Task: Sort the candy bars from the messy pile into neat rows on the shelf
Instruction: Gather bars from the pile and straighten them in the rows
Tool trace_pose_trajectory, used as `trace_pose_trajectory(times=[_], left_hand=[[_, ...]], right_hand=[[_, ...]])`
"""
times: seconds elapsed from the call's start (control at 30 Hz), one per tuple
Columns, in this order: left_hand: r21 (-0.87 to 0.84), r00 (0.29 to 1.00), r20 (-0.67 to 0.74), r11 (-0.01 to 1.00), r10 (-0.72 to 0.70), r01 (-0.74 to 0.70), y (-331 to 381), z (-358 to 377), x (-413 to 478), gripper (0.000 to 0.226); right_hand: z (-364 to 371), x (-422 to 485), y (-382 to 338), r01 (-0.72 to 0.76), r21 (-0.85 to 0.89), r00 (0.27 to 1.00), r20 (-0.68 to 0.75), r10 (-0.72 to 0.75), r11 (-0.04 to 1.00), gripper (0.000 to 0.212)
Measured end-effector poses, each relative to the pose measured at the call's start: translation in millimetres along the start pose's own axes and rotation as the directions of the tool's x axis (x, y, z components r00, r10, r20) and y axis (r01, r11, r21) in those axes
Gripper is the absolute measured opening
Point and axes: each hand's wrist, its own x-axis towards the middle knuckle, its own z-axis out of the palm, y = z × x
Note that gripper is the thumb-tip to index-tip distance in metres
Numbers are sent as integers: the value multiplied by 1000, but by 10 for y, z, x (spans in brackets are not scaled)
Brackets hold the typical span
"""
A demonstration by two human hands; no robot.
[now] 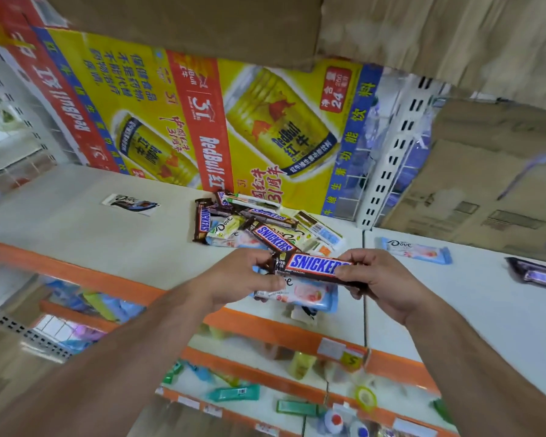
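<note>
Two hands on one Snickers [312,265]: left hand [234,279] pinches its left end, fingers curled round the wrapper, and right hand [382,279] pinches the right end the same way. Bar is held flat, logo up, clear of the shelf [92,216], just in front of the pile [259,222]. Two-end grip likely to square it up and read the label before it goes into a row.

Pile sits mid-shelf against the Red Bull box [202,121]: Snickers and Dove bars crossed over each other at odd angles. Pink Dove [303,294] lies directly under the held bar near the shelf edge, so that one is part-hidden.

Starters look laid out by type: a dark Dove [131,204] alone on the left, a blue Dove [416,250] to the right, and a dark bar [536,274] further right, brand too blurred to read. That one could be the Snickers spot; can't confirm.

Judged early in the task: most bars unsorted, no real rows yet. Next move likely needs a carry to the right and a straight set-down. Risk: slick wrappers slide, and pile bars near the edge could get knocked off.
</note>
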Motion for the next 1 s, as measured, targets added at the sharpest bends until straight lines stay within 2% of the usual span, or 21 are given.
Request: trace_pose_trajectory(times=[0.17, 0.33, 0.53, 0.7, 1.0], left_hand=[[10, 996, 75, 999, 40, -41, 47, -9, -59, 21], [58, 987, 132, 993, 94, -103, 14, 32, -156, 11], [3, 964, 247, 995, 101, -105, -51, 258, -211, 16], [69, 926, 354, 984, 129, -164, 18, 590, -260, 13], [64, 859, 480, 970, 174, -233, 375, 1511, -320, 19]], right_hand=[[63, -244, 14, 20, 59, 995, -101, -14, 998, 3], [174, -523, 112, 50, 108, 974, -225, -24, 993, 7], [244, -1013, 299, 77, 131, 934, -355, -26, 988, 5], [157, -1463, 480, 83, 169, 891, -454, 2, 982, 6], [-383, -2205, 797, 158, 217, 798, -603, 5, 963, 9]])
